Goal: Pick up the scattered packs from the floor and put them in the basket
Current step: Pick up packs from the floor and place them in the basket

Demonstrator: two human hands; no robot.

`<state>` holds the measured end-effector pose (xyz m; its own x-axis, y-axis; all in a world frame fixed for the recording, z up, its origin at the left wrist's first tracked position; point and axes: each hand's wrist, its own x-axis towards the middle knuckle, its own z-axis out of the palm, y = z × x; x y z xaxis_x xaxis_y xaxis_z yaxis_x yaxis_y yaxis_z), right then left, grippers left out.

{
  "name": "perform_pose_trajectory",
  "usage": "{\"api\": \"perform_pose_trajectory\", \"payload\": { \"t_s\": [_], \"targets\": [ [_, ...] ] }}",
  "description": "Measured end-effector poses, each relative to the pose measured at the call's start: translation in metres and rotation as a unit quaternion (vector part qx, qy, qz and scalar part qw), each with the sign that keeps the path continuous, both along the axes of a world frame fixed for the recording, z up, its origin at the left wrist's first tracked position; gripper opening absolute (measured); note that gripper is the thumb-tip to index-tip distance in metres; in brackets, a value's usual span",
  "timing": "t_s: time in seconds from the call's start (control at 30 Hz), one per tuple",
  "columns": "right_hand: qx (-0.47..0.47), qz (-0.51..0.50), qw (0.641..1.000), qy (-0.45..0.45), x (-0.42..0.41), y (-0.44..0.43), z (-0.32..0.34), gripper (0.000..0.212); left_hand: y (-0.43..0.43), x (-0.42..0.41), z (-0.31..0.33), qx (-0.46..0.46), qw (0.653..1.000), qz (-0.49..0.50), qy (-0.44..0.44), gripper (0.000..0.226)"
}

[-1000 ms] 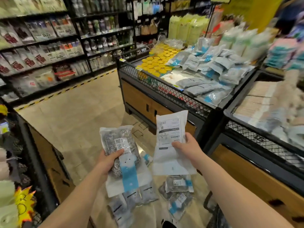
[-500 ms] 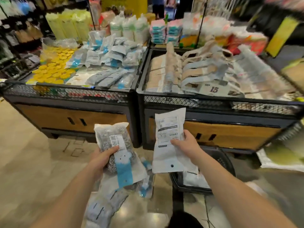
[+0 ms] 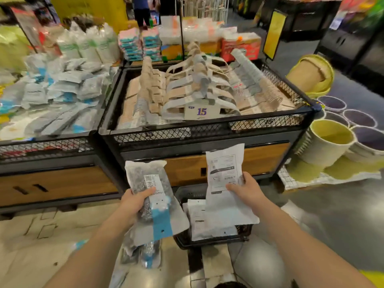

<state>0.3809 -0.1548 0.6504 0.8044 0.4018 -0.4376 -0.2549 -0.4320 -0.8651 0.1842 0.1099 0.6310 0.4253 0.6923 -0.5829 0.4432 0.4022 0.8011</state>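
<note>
My left hand (image 3: 134, 204) grips a clear pack of steel scourers with a blue strip (image 3: 154, 196), held upright just left of the basket. My right hand (image 3: 245, 191) holds a flat white pack with a printed label (image 3: 225, 183) above the black basket (image 3: 209, 241) on the floor. A white pack (image 3: 198, 221) lies inside the basket, partly hidden by the held one. More scourer packs (image 3: 148, 254) lie on the floor below my left hand.
Two black mesh display bins on wooden bases stand ahead: the left bin (image 3: 47, 146) holds packs, the right bin (image 3: 207, 129) holds hangers with a "15" sign. Stacked yellow and purple buckets (image 3: 330, 142) sit at the right. A person (image 3: 142, 11) stands far back.
The view has swung right, from the aisle to the hanger bin. The black basket has come into sight, and my right hand's white pack now hangs over it. Both hands keep their packs.
</note>
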Motion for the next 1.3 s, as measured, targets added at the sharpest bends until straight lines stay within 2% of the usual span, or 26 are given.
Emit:
{"api": "perform_pose_trajectory", "payload": {
  "t_s": [0.13,0.3,0.4,0.53,0.7,0.77,0.93,1.17,1.3],
  "targets": [
    [-0.016,-0.021,1.0,0.012,0.055,-0.045,-0.014,0.039,-0.043,0.054,-0.009,0.017,1.0,-0.012,0.018,0.028],
    [-0.06,-0.014,0.998,0.009,0.098,-0.076,-0.031,0.044,-0.079,0.091,-0.011,0.015,0.999,-0.004,0.045,0.054],
    [-0.069,-0.007,0.998,0.006,0.111,-0.084,-0.036,0.04,-0.088,0.102,-0.016,0.016,0.998,0.008,0.057,0.06],
    [-0.097,-0.011,0.995,-0.007,0.118,-0.09,-0.051,0.038,-0.094,0.108,-0.025,0.013,0.997,0.008,0.076,0.051],
    [-0.103,-0.052,0.993,0.025,0.119,-0.094,-0.073,0.036,-0.091,0.119,-0.052,-0.007,0.992,-0.003,0.128,0.056],
    [-0.115,-0.046,0.992,0.032,0.124,-0.092,-0.088,0.037,-0.091,0.129,-0.065,-0.013,0.99,-0.009,0.138,0.052],
    [-0.179,-0.014,0.984,0.019,0.135,-0.075,-0.162,0.034,-0.094,0.159,-0.13,-0.021,0.986,-0.065,0.154,0.043],
    [-0.199,0.04,0.976,0.074,0.145,-0.042,-0.308,0.029,-0.087,0.203,-0.26,-0.023,0.977,-0.099,0.187,0.015],
    [-0.21,0.059,0.97,0.111,0.155,-0.016,-0.379,0.05,-0.075,0.216,-0.34,-0.056,0.973,-0.1,0.201,0.021]
  ]
}}
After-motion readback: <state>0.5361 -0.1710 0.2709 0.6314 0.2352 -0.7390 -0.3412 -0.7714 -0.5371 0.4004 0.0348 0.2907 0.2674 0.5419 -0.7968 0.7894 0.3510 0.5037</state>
